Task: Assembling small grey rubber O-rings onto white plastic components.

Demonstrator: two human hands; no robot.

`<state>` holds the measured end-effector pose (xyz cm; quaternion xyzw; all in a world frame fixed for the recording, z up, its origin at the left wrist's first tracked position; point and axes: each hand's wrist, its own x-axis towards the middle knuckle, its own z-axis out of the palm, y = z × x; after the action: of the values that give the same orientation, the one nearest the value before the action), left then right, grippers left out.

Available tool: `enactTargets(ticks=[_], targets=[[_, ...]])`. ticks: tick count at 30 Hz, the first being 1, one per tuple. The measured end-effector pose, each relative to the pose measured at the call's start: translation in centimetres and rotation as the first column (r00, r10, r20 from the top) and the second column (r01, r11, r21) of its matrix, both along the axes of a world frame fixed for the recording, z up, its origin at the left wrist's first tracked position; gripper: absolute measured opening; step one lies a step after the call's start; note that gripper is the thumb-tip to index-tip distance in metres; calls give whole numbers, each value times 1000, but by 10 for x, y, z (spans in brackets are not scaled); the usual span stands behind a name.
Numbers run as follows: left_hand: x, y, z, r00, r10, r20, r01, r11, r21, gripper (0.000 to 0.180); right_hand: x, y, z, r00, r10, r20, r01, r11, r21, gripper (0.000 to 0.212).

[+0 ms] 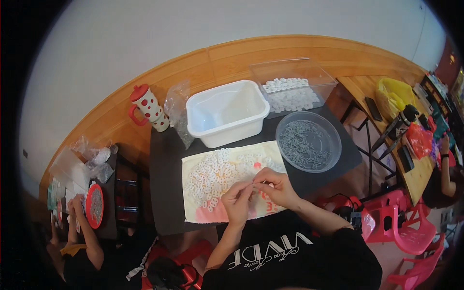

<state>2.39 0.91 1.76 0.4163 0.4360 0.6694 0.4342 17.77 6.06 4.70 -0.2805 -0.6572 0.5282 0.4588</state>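
Note:
My left hand (237,199) and my right hand (277,189) meet over the front of a cream cloth (232,216) with pink patches. Thumb and fingers are pinched together on both hands, fingertips nearly touching. Whatever sits between them is too small to make out. Many small white plastic pieces with holes (210,176) lie spread on the cloth, just beyond and left of my hands. To the right stands a round transparent tray (327,140) holding many thin, dark grey metal pieces (299,145).
Behind the cloth is a white basin (227,137); right of it, a transparent box (321,79) holds white round pieces. A spotted tumbler (150,108) and a plastic bag (178,104) stand at the back left. Another person's hands (75,208) work beside a red tray (88,205).

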Motion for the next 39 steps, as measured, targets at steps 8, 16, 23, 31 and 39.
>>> enactTargets(ticks=[8,16,23,31,39], targets=[[-3,0,-5,1000,2,-18,-2,1000,15,9,132,91,20,648,-645,405,188,651,735,9],[2,0,-8,993,19,-114,-20,1000,-9,16,176,135,0,457,-652,605,98,713,694,6],[-1,-3,-11,973,34,-227,-22,998,56,25,144,142,5,234,-672,703,-161,686,709,5],[3,-3,-11,989,15,-147,-16,1000,-9,21,143,142,8,162,-638,753,-66,754,653,9],[-2,-6,-17,986,2,-167,-5,1000,-17,21,46,34,31,940,14,340,-60,991,124,5]])
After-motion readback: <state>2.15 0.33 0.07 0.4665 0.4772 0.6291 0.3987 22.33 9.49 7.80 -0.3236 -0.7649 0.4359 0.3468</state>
